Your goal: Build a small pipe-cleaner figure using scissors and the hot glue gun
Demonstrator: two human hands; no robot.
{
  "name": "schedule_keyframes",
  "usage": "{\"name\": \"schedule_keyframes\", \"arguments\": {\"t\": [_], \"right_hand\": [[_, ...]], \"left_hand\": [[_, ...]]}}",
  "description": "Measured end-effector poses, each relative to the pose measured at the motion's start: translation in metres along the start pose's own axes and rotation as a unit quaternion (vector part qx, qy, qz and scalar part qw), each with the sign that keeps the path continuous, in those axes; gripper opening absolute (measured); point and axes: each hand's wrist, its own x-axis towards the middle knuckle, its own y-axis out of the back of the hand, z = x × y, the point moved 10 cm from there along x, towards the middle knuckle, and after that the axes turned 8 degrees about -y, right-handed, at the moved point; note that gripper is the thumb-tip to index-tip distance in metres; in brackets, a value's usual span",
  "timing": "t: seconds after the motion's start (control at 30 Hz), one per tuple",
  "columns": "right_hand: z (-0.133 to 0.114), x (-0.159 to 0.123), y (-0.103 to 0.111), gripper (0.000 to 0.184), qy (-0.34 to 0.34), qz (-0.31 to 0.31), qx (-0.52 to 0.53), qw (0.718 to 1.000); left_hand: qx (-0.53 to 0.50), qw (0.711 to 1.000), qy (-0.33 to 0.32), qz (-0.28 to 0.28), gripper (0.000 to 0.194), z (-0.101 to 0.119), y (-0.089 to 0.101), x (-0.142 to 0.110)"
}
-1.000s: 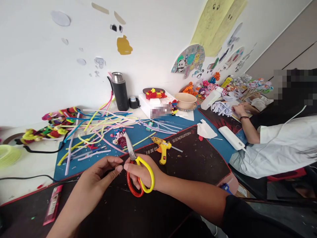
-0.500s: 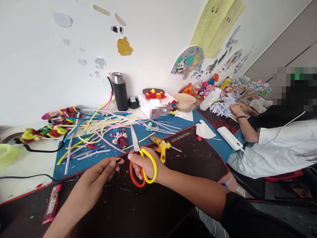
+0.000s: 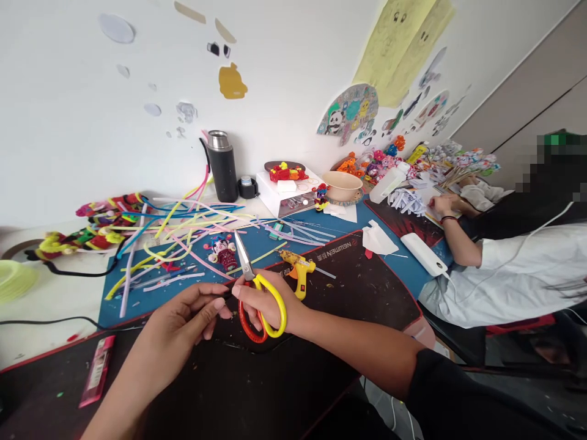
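Observation:
My right hand (image 3: 263, 302) grips a pair of scissors (image 3: 274, 305) with one yellow and one red handle loop. The blades are closed and point up and away. Close beside it, my left hand (image 3: 190, 315) pinches a small black piece (image 3: 223, 294) between thumb and fingers; most of the piece is hidden. Just past the hands lies a small doll (image 3: 224, 253) with a dark red sparkly body. To the right of the scissors a yellow glue gun (image 3: 300, 272) rests on the black mat (image 3: 353, 287).
Coloured fuzzy stems (image 3: 183, 232) spread across the blue mat (image 3: 117, 299). Behind them stand a black flask (image 3: 222, 171), a white box (image 3: 270, 192) and a beige bowl (image 3: 343, 183). A pink packet (image 3: 98, 371) lies at left. A co-worker (image 3: 513, 263) sits at right.
My hands parted slightly, showing the black piece in the left fingers, then came together again. The scissors swung right and then back left.

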Motion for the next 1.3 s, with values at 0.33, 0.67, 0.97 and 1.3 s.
{"name": "schedule_keyframes", "arguments": {"t": [0.33,0.67,0.97,1.3], "right_hand": [[-0.001,-0.001,-0.004,0.046,0.006,-0.015,-0.020,1.000],[0.005,0.000,-0.006,0.048,-0.012,-0.027,-0.003,1.000],[0.010,0.003,0.004,0.051,-0.014,0.003,0.064,0.998],[0.010,0.000,-0.008,0.057,-0.010,-0.040,0.085,0.996]], "left_hand": [[0.018,1.000,0.011,-0.001,0.060,-0.004,0.001,0.001],[0.045,0.999,0.000,-0.018,0.049,-0.005,0.000,0.003],[0.027,0.999,0.021,-0.001,0.064,-0.001,0.003,0.002],[-0.006,0.999,0.035,-0.012,0.067,-0.007,-0.001,0.001]]}}
